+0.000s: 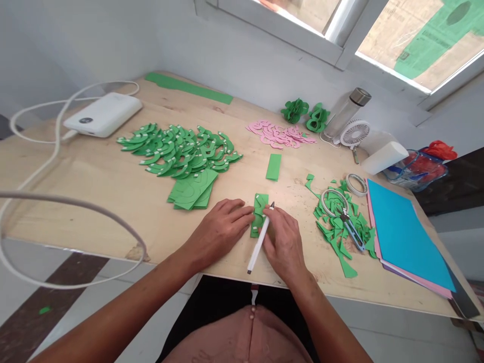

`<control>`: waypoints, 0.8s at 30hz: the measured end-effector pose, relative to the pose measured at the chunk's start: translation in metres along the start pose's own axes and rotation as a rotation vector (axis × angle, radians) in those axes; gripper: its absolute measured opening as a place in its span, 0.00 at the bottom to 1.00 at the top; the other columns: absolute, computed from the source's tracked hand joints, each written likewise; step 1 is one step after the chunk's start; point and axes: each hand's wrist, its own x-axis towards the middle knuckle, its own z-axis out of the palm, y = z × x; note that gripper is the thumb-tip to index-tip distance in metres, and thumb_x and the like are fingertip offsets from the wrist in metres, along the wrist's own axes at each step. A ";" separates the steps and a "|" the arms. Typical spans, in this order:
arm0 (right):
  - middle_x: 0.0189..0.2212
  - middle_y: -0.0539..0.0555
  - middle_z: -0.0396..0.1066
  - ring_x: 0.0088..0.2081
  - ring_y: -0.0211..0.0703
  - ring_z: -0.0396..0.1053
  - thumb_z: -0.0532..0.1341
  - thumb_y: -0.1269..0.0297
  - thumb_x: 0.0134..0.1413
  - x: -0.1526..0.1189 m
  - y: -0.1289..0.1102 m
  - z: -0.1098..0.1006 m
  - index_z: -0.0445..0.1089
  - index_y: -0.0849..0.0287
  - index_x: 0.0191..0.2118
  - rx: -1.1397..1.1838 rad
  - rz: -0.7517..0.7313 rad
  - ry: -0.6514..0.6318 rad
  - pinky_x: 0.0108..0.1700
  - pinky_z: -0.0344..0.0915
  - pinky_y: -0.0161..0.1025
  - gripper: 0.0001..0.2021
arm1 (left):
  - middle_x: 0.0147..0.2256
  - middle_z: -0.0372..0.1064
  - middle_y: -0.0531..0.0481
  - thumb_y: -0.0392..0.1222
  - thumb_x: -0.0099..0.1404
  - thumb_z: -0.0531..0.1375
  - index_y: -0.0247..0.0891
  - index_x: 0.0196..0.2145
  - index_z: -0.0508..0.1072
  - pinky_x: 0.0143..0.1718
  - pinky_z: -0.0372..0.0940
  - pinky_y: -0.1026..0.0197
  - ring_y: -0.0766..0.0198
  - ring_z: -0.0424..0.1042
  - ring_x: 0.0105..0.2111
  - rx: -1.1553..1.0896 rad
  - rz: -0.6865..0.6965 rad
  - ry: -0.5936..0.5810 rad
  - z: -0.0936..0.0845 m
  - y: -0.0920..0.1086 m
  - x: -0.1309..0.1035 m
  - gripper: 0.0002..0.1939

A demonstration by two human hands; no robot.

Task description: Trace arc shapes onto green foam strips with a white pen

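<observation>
A small green paper strip (259, 201) lies in front of me, with curved lines and small white tape pieces on it. My left hand (223, 229) rests flat on the table, fingers stretched so that the tips touch the strip's left edge. At the strip's right side, my right hand (284, 241) holds a white marker (257, 252) slantwise, its dark tip pointing away from me. The right fingertips also meet the paper. Beyond the strip lies a plain green paper piece (274, 167). Folded green sheets (192, 191) with drawn curves sit left of my left hand.
Curved green cutouts (181, 151) and pink cutouts (280, 134) lie farther back. On the right are green scraps (333, 222), scissors (351, 229), a tape roll (356, 185) and coloured sheets (408, 227). A white power bank (104, 115) with a looping cable (56, 126) occupies the left.
</observation>
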 end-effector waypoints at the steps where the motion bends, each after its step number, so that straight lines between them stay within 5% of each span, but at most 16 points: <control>1: 0.56 0.58 0.70 0.60 0.53 0.63 0.54 0.74 0.59 0.001 -0.001 0.000 0.62 0.56 0.58 0.001 -0.012 -0.020 0.59 0.59 0.53 0.22 | 0.50 0.75 0.46 0.34 0.72 0.52 0.37 0.45 0.74 0.51 0.66 0.47 0.53 0.69 0.50 0.001 -0.002 0.002 0.000 0.000 0.000 0.11; 24: 0.55 0.59 0.72 0.61 0.51 0.63 0.53 0.78 0.57 0.003 -0.004 -0.001 0.63 0.58 0.57 -0.043 -0.073 -0.089 0.59 0.58 0.51 0.22 | 0.49 0.75 0.46 0.32 0.71 0.53 0.37 0.45 0.75 0.51 0.66 0.48 0.53 0.70 0.50 0.015 0.001 0.015 -0.001 0.000 0.001 0.11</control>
